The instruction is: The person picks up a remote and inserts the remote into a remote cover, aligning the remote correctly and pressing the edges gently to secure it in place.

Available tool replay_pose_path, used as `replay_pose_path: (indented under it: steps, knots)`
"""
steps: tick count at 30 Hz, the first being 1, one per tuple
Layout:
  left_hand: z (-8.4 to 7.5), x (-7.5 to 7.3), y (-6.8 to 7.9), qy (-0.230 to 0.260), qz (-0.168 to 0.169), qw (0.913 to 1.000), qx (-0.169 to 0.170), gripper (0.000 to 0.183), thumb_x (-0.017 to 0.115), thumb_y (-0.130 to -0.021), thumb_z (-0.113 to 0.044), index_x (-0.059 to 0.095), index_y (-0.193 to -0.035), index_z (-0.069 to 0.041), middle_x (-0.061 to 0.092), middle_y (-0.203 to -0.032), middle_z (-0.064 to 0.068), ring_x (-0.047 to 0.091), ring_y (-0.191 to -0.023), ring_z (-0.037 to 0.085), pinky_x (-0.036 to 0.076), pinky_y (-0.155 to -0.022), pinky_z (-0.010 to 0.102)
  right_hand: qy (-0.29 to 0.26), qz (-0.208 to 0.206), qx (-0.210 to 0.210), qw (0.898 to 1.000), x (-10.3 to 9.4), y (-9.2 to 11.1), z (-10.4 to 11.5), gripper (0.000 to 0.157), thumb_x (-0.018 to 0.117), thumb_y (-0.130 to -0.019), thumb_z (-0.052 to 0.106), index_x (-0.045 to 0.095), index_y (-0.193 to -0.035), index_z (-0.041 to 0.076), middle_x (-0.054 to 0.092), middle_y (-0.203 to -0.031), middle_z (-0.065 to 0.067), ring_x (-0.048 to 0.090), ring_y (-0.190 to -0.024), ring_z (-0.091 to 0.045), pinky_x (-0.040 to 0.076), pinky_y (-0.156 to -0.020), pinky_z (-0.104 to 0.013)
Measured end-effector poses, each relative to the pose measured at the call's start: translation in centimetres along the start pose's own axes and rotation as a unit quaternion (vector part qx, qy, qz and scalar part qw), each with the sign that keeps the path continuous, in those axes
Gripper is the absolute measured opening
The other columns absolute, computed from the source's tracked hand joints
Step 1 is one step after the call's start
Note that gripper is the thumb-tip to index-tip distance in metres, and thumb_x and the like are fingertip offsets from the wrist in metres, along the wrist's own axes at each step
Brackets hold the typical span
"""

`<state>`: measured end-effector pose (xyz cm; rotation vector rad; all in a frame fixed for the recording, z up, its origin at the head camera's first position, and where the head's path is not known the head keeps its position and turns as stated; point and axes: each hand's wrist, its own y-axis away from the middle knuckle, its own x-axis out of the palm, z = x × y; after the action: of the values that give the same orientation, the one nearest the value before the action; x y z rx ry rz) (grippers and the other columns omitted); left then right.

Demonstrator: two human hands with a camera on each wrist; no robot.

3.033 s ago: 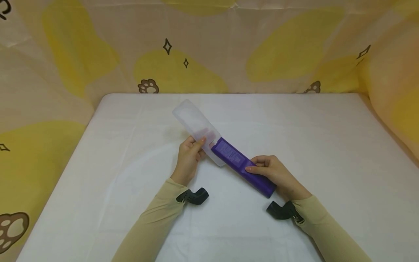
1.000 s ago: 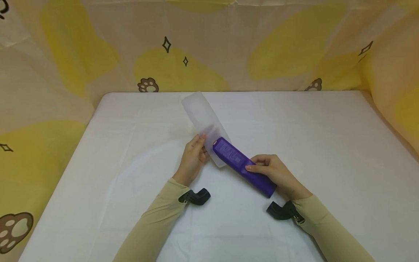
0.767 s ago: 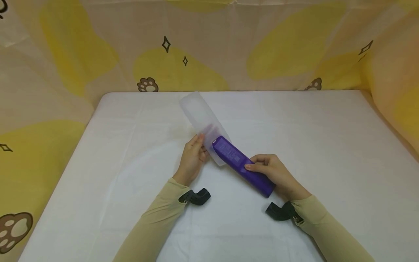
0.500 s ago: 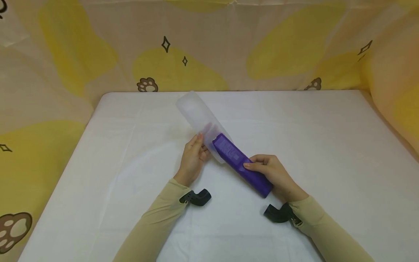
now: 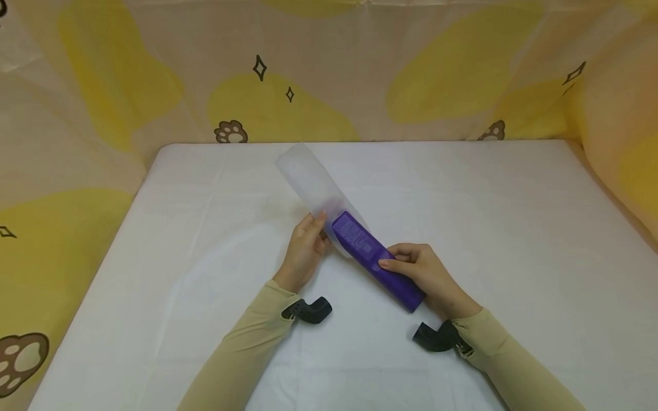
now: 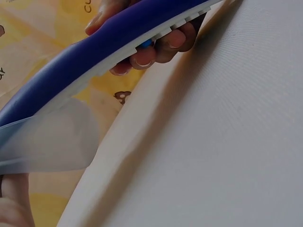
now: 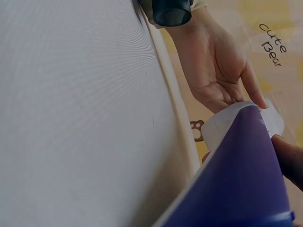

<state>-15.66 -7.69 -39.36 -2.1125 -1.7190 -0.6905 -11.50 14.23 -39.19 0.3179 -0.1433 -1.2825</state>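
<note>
In the head view my left hand (image 5: 302, 251) pinches a long translucent cover (image 5: 309, 176) between thumb and fingers. My right hand (image 5: 426, 277) grips the near part of a purple remote control (image 5: 358, 244), its printed back facing up. The remote's far end overlaps the cover's near part. In the left wrist view the remote (image 6: 71, 64) shows a white front with raised keys and one blue key. There the cover (image 6: 61, 142) wraps partly over its end; how far in it sits is hidden.
A white table (image 5: 169, 274) lies beneath both hands. A yellow and beige patterned cloth (image 5: 319, 68) hangs behind and along the sides. Black wrist mounts (image 5: 308, 310) are strapped on both sleeves.
The cover swung upright and then leaned back left, held throughout. The right hand shifted slightly left with the remote, whose far end overlaps the cover a little more than three seconds ago.
</note>
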Motion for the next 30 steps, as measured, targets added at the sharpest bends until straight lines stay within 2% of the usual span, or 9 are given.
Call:
replay_pose_path:
  steps: [6,12,16,24,30]
  knots:
    - [0.08,0.15,0.03,0.003,0.0,1.0,-0.009,0.017,0.035,-0.102,-0.011,0.048,-0.109,-0.002,0.057,-0.099,0.0,0.058,-0.091,0.008,0.05,-0.081,0.022,0.006,-0.006,-0.008,1.0,0.17,0.04,-0.05,0.026,0.07,-0.084,0.016,0.064,-0.1,-0.003,0.067,-0.075,-0.001,0.059,-0.062,-0.011,0.052,-0.055,-0.025]
    - [0.12,0.18,0.07,0.002,0.001,1.0,-0.008,0.015,0.035,-0.102,-0.011,0.049,-0.106,-0.004,0.057,-0.097,0.001,0.059,-0.088,0.008,0.05,-0.079,0.022,-0.009,-0.01,-0.002,1.0,0.44,0.05,-0.07,0.024,0.071,-0.084,0.017,0.063,-0.098,-0.001,0.066,-0.074,0.0,0.059,-0.063,-0.012,0.052,-0.056,-0.025]
    - [0.16,0.11,0.04,0.002,0.004,0.9999,-0.011,0.014,0.036,-0.102,-0.011,0.049,-0.104,-0.004,0.058,-0.095,0.0,0.059,-0.086,0.008,0.05,-0.078,0.021,-0.014,-0.012,-0.002,1.0,0.59,0.0,-0.13,0.024,0.07,-0.084,0.016,0.063,-0.098,-0.002,0.067,-0.074,0.0,0.059,-0.063,-0.011,0.052,-0.056,-0.025]
    - [0.31,0.1,0.07,0.004,0.015,0.9999,-0.006,0.021,0.035,-0.102,-0.011,0.046,-0.116,0.002,0.058,-0.102,0.001,0.059,-0.092,0.009,0.049,-0.085,0.023,-0.02,-0.011,-0.01,1.0,0.87,0.09,-0.05,0.03,0.069,-0.085,0.013,0.06,-0.103,-0.009,0.067,-0.077,0.0,0.06,-0.066,-0.01,0.052,-0.059,-0.024]
    - [0.64,0.12,0.08,-0.01,0.022,0.9997,0.004,0.019,0.038,-0.102,-0.01,0.047,-0.113,0.002,0.058,-0.099,0.001,0.058,-0.089,0.009,0.049,-0.084,0.023,-0.013,-0.017,-0.014,1.0,0.92,0.13,-0.06,0.032,0.069,-0.085,0.013,0.06,-0.104,-0.011,0.068,-0.077,0.0,0.06,-0.067,-0.01,0.052,-0.059,-0.023]
